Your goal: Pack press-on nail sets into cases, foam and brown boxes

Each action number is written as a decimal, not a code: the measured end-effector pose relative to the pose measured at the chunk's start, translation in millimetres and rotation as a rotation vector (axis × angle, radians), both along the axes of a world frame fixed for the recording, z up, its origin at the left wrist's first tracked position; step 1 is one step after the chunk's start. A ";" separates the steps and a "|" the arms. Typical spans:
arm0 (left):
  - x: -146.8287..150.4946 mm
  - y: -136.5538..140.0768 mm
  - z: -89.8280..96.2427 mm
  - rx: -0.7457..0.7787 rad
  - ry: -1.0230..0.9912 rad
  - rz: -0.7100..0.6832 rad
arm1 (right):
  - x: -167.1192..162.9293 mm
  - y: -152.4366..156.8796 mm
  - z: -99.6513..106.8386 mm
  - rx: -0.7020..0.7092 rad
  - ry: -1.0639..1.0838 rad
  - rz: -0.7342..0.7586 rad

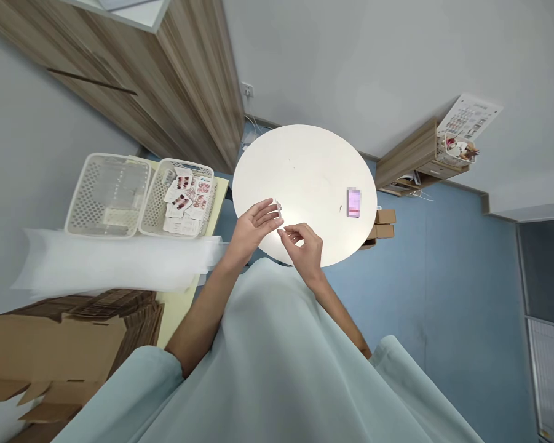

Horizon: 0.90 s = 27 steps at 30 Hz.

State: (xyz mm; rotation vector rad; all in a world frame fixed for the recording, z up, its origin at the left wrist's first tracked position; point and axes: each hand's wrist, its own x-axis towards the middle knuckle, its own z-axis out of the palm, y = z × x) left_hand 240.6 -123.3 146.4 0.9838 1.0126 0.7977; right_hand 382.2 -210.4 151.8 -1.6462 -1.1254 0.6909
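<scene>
Over the near edge of a round white table [304, 160], my left hand [257, 223] is closed on a small, clear, flat piece [279, 210] held upright between thumb and fingertips. Its exact kind is too small to make out. Just to the right, my right hand [304, 245] has thumb and forefinger pinched together, close below the left thumb. Whatever the right fingertips hold, if anything, cannot be seen. A phone with a pink screen [353, 203] lies on the table's right side, and a tiny dark speck [340, 208] lies beside it.
At the left stand a white basket with clear packaging [85, 200] and a basket of printed cards [184, 227]. White foam sheets [110, 264] and flattened cardboard boxes [59, 351] lie nearer me. A wood-grain cabinet [189, 74] rises behind; small brown boxes [385, 223] sit right of the table.
</scene>
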 end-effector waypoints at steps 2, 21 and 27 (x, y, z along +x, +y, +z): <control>-4.1 -1.7 -0.7 0.017 0.015 0.022 | -7.8 2.1 -0.9 0.021 -0.075 -0.009; -74.7 31.2 5.3 -0.098 -0.127 -0.094 | -16.2 25.6 16.5 -0.224 0.630 0.026; -74.7 32.2 6.8 -0.174 -0.340 -0.302 | -19.8 32.8 4.8 -0.346 0.878 0.169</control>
